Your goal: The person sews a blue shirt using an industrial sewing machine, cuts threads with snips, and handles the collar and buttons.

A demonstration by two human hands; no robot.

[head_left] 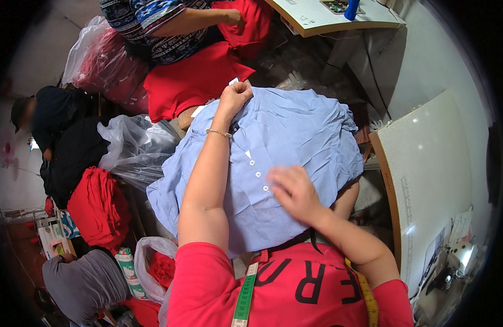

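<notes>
A light blue button shirt (300,125) is spread over my lap, its front facing up, with several white buttons down the placket. At the far edge, near the collar, my left hand (236,98) pinches the cloth, and a small white tag shows just beyond its fingers. Over the lower placket, beside the buttons, is my right hand (296,192); its fingers are spread, blurred by motion, and hold nothing. Whether it touches the cloth I cannot tell. A tape measure (246,297), green and white on one end and yellow on the other, hangs over my red top.
Across from me a person in a patterned top handles red cloth (194,79). Clear plastic bags (139,147) and red garments (99,207) lie to my left, near other people. A white-topped table (436,174) with a sewing machine stands at right; another table (311,16) is at the far side.
</notes>
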